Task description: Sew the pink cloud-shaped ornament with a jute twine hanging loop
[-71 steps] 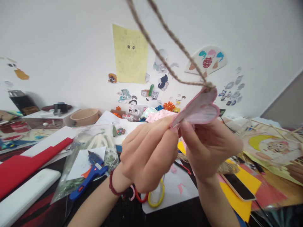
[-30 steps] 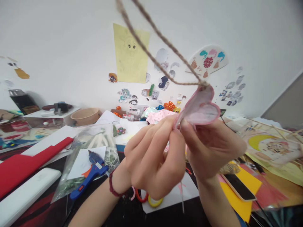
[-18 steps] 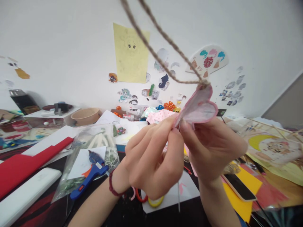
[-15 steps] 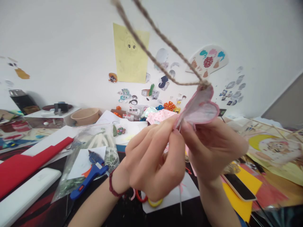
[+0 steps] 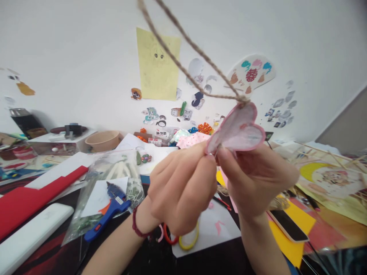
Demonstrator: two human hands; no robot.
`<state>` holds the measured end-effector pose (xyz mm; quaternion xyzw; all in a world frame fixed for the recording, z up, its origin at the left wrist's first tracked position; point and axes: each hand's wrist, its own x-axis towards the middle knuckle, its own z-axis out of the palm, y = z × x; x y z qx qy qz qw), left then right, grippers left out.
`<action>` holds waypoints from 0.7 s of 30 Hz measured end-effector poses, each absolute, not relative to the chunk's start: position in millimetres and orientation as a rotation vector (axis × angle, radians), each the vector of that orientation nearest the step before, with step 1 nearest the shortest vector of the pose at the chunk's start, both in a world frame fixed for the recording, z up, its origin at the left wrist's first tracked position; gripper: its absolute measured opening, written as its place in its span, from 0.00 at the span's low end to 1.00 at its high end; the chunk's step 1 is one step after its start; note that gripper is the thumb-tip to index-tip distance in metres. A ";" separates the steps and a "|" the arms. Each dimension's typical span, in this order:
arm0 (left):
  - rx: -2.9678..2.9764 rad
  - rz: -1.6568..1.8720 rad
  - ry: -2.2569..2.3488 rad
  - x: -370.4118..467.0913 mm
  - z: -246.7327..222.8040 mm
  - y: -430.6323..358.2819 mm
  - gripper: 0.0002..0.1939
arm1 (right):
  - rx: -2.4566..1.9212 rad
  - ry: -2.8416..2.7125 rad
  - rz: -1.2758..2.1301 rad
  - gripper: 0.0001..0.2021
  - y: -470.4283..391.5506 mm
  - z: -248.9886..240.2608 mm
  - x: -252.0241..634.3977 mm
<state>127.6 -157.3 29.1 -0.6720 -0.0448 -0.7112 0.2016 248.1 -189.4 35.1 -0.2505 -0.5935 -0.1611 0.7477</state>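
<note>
A heart-shaped paper piece (image 5: 239,130) with a pink edge is held up before me, tilted. Brown twine (image 5: 195,49) is fastened at its upper lobe and runs up out of view in two strands. My right hand (image 5: 255,175) pinches the heart near its lower point between thumb and fingers. Close against that point, my left hand (image 5: 182,187) is closed, its fingertips pressed together. A tiny pale bit shows at those fingertips, too small to name.
Scissors with red and yellow handles (image 5: 189,238) lie on white paper below my hands. To the left are a blue glue gun (image 5: 109,214), a plastic bag (image 5: 71,229) and a white bar-shaped case (image 5: 34,236). A phone (image 5: 289,225) rests on yellow paper (image 5: 296,214) at right.
My left hand has shifted slightly left and up, and the heart has turned to show more of its face. A thin white strand that hung below the hands no longer shows.
</note>
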 end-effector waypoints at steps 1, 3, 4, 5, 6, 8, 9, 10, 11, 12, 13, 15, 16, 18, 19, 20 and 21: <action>-1.701 -2.030 -0.086 129.8 30.3 -156.3 0.09 | -0.550 -1.293 -0.347 0.07 -189.5 35.2 247.6; -1.462 -2.053 -0.039 132.8 32.1 -155.4 0.11 | -0.541 -1.285 -0.330 0.07 -190.0 35.7 246.9; -1.456 -2.038 -0.034 133.3 32.8 -155.6 0.11 | -0.529 -1.293 -0.330 0.07 -190.4 36.0 246.9; -1.470 -2.026 -0.031 133.2 33.3 -156.1 0.11 | -0.523 -1.305 -0.336 0.07 -190.8 36.2 247.1; -1.495 -2.009 -0.029 132.8 33.7 -156.6 0.10 | -0.527 -1.313 -0.349 0.07 -191.4 36.3 247.3; -1.499 -1.993 -0.024 131.6 34.3 -157.5 0.10 | -0.560 -1.312 -0.379 0.07 -192.5 36.3 248.0; -1.491 -1.989 -0.031 131.2 34.4 -157.6 0.11 | -0.572 -1.311 -0.391 0.07 -192.8 36.2 248.3; -1.480 -1.986 -0.033 131.2 34.3 -157.4 0.11 | -0.579 -1.306 -0.396 0.07 -193.0 36.0 248.6; -1.460 -1.992 -0.030 131.3 34.1 -157.0 0.10 | -0.575 -1.300 -0.392 0.07 -192.9 35.7 248.7; -1.446 -2.001 -0.028 131.7 33.6 -156.5 0.10 | -0.564 -1.299 -0.380 0.07 -192.7 35.4 248.8; -1.441 -2.007 -0.037 132.1 33.1 -155.9 0.10 | -0.557 -1.292 -0.363 0.07 -192.3 35.2 249.0; -1.445 -2.009 -0.064 132.8 32.1 -155.1 0.10 | -0.529 -1.287 -0.345 0.08 -191.6 34.9 249.2; -1.448 -2.010 -0.075 132.9 31.8 -155.0 0.11 | -0.514 -1.297 -0.349 0.09 -191.4 35.0 249.3; -1.469 -1.994 -0.080 132.7 31.8 -155.4 0.11 | -0.515 -1.306 -0.365 0.09 -191.5 35.2 249.4; -1.465 -1.997 -0.070 132.5 32.1 -155.8 0.11 | -0.524 -1.307 -0.374 0.08 -191.8 35.4 249.3; -1.464 -1.999 -0.061 132.2 32.3 -156.2 0.11 | -0.536 -1.308 -0.382 0.08 -192.1 35.6 249.2; -1.462 -2.004 -0.056 132.0 32.4 -156.6 0.11 | -0.544 -1.309 -0.386 0.08 -192.3 35.7 249.1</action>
